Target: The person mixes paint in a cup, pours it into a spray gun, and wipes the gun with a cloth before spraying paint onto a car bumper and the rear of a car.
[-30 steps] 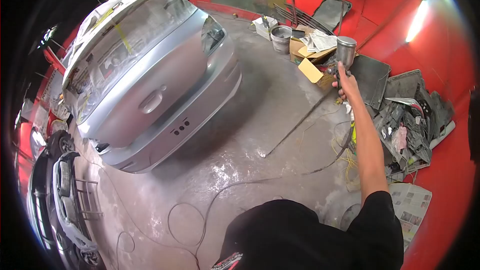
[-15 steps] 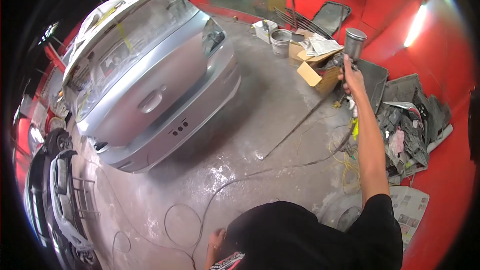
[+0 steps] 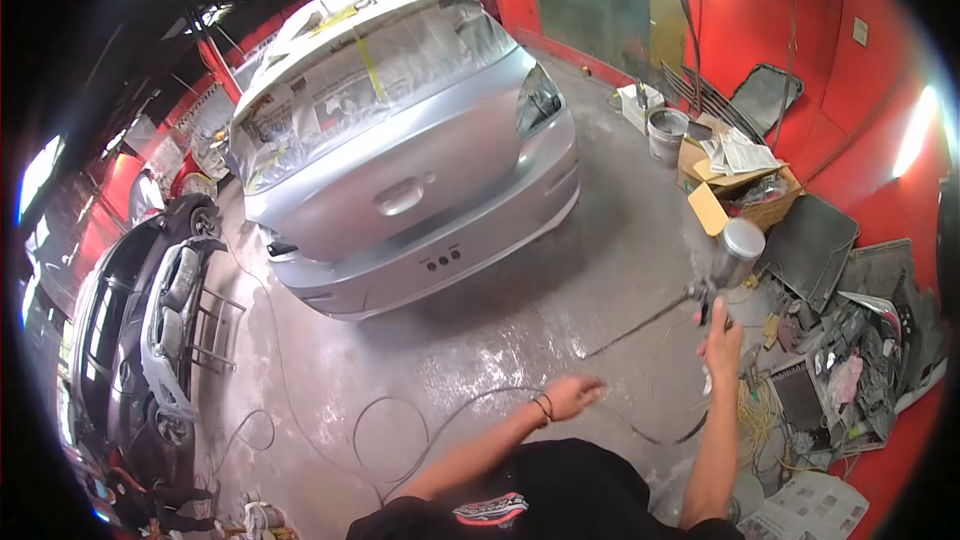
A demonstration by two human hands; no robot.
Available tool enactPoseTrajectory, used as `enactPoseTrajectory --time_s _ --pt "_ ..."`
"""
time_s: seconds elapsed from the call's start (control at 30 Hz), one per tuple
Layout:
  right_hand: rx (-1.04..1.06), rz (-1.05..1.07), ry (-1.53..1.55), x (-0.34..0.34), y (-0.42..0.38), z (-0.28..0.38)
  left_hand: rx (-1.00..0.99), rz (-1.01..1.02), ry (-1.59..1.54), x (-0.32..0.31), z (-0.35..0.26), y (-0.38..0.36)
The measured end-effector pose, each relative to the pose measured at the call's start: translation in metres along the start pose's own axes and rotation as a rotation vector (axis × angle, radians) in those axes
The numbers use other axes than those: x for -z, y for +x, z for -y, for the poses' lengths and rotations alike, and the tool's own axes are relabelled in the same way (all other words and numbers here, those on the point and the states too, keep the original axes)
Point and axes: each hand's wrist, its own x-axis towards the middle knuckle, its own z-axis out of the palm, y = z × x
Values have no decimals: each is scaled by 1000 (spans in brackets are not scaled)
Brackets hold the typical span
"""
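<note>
My right hand [image 3: 721,342] is wrapped round the handle of a paint spray gun [image 3: 708,290], held up in front of me on the right. A metallic cup [image 3: 740,243] sits on top of the gun, tilted a little. My left hand [image 3: 574,397] is in front of my body, loosely open and holding nothing, with dark bands at the wrist. Beyond both hands stands a silver car [image 3: 450,180], its rear towards me. Paper and yellow tape mask its rear window [image 3: 335,90]. A dark hose [image 3: 480,395] runs over the floor below my hands.
At right, a cardboard box [image 3: 765,202] with newspaper, a bucket [image 3: 666,135] and a heap of scrap parts [image 3: 850,380] line the red wall [image 3: 850,90]. A loose bumper [image 3: 172,325] rests on a stand beside a dark car [image 3: 125,340] at left. Hose loops cross the floor.
My right hand has lowered the spray gun towards me. My left hand has risen from beside my body to the front. The view has turned left, so the car sits further right.
</note>
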Motion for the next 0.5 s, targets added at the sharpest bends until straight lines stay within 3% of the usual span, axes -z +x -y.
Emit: enactPoseTrajectory --time_s 0.2,0.37,0.5 --pt "10 92 -126 -13 -20 -29 19 229 -201 -42 -12 -1" --pt "-11 204 -45 -33 -26 18 83 252 -331 -54 -5 -3" --pt "-38 331 44 -59 -27 83 -118 274 -286 -55 -36 18"
